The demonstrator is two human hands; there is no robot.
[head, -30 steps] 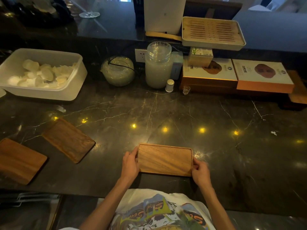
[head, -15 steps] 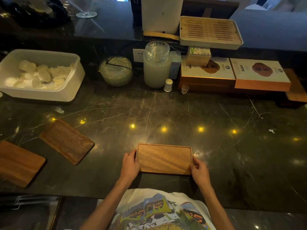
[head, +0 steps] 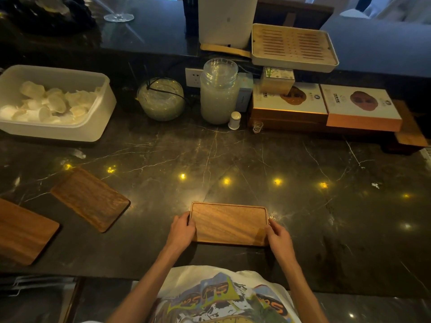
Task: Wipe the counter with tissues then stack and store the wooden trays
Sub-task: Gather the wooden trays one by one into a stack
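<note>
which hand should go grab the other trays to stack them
Left. The two loose trays, the darker tray and the tray at the frame edge, lie on the left hand's side. The right hand would have to cross the held tray.

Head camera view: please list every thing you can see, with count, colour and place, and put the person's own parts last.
wooden trays: 3, brown; one between the hands, two at left, one angled, one at the edge
counter: 1, dark marble, underneath everything
white tub: 1, back left, holds pale pieces
round glass jar: 1, clear, back centre
tall glass jar: 1, cloudy white, right of the round jar
small white bottle: 1, before the tall jar
slatted tray: 1, pale, back right, raised
printed boxes: 2, white and orange, back right
left hand: on the centre tray's left end
right hand: on its right end
</note>
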